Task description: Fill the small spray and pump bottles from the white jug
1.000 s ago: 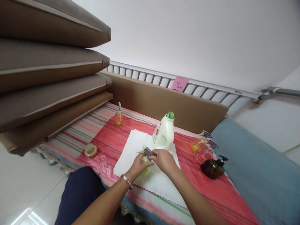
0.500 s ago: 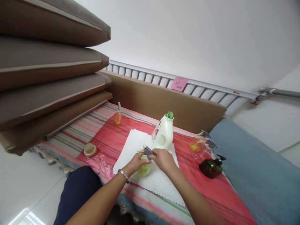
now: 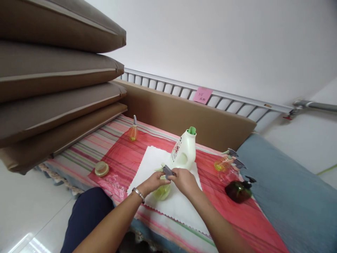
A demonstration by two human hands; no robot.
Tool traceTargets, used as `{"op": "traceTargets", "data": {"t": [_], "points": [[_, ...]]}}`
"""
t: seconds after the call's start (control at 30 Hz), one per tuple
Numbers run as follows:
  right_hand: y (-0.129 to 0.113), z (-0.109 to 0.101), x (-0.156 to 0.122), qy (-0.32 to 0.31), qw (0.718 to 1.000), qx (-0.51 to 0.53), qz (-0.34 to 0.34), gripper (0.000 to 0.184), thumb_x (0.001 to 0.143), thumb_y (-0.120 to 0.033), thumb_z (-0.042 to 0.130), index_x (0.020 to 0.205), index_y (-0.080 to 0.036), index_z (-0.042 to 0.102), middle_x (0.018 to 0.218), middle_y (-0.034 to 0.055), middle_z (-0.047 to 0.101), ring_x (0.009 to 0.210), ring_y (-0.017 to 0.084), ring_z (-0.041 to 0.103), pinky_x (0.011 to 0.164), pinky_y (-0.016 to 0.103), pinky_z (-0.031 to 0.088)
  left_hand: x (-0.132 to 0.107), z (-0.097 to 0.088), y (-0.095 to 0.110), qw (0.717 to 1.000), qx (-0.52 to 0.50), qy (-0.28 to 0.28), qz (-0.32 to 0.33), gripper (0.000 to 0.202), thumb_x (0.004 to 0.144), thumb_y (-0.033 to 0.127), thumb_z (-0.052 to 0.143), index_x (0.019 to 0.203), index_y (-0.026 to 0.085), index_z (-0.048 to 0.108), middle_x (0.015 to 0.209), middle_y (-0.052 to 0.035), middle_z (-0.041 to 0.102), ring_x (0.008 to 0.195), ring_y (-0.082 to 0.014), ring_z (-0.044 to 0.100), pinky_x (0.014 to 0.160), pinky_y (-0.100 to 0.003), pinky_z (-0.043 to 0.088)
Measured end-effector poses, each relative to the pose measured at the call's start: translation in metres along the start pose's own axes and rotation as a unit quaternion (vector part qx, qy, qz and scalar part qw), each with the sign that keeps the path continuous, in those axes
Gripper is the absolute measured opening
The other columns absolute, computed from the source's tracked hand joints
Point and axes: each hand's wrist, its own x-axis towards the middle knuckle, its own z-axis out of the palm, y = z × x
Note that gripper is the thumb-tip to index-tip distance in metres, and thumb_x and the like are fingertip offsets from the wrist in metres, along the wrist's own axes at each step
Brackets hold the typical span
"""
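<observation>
A spray bottle [image 3: 162, 193] with a yellow-green see-through body stands on a white scallop-edged cloth [image 3: 181, 211] in front of me. Its grey and pale green trigger head [image 3: 167, 171] sits between my two hands. My left hand [image 3: 154, 183] is closed around the neck and the underside of the head. From the other side, my right hand [image 3: 183, 179] grips the grey back of the head; its fingertips are partly hidden. Just behind them a pale green jug [image 3: 187, 151] with a green spout in its open mouth stands on the cloth.
To the right lie two spray bottles, one yellow [image 3: 219, 166] and one pink [image 3: 228, 174], beside a dark green pump bottle [image 3: 237, 192]. An orange spray bottle [image 3: 133, 134] stands at the back left. A round cap [image 3: 101, 169] lies left; stacked cushions [image 3: 60, 95] rise there.
Both hands keep their hold on the spray bottle's head with hardly any visible movement. The whole view has shifted very slightly.
</observation>
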Motion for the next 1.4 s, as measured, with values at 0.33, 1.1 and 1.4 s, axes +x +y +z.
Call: {"op": "traceTargets", "data": {"t": [0.33, 1.1, 1.4], "points": [[0.002, 0.002, 0.002, 0.003, 1.0, -0.003, -0.004, 0.014, 0.078, -0.034, 0.057, 0.08, -0.024, 0.067, 0.079, 0.002, 0.07, 0.074, 0.017, 0.062, 0.052, 0.023, 0.025, 0.002, -0.004, -0.008, 0.999, -0.017, -0.026, -0.022, 0.026, 0.065, 0.031, 0.072, 0.086, 0.014, 0.07, 0.086, -0.004, 0.072, 0.089, -0.0242, 0.064, 0.084, -0.036, 0.046], [0.001, 0.006, 0.002, 0.014, 1.0, 0.008, 0.002, 0.013, 0.076, -0.031, 0.057, 0.078, -0.023, 0.067, 0.077, 0.0028, 0.071, 0.073, 0.018, 0.063, 0.052, 0.024, 0.026, -0.002, 0.014, -0.014, 0.997, 0.025, 0.076, -0.011, 0.045, 0.061, 0.032, 0.076, 0.101, 0.014, 0.065, 0.108, -0.01, 0.067, 0.109, -0.0314, 0.054, 0.097, -0.043, 0.037], [0.0, 0.002, 0.0, 0.022, 1.0, 0.007, 0.006, 0.019, 0.075, -0.036, 0.058, 0.085, -0.024, 0.069, 0.086, 0.0033, 0.073, 0.081, 0.019, 0.065, 0.056, 0.024, 0.034, 0.002, -0.006, -0.011, 0.999, 0.025, 0.022, 0.001, 0.042, 0.058, 0.038, 0.072, 0.094, 0.015, 0.07, 0.101, -0.0098, 0.071, 0.103, -0.0317, 0.059, 0.095, -0.043, 0.041]]}}
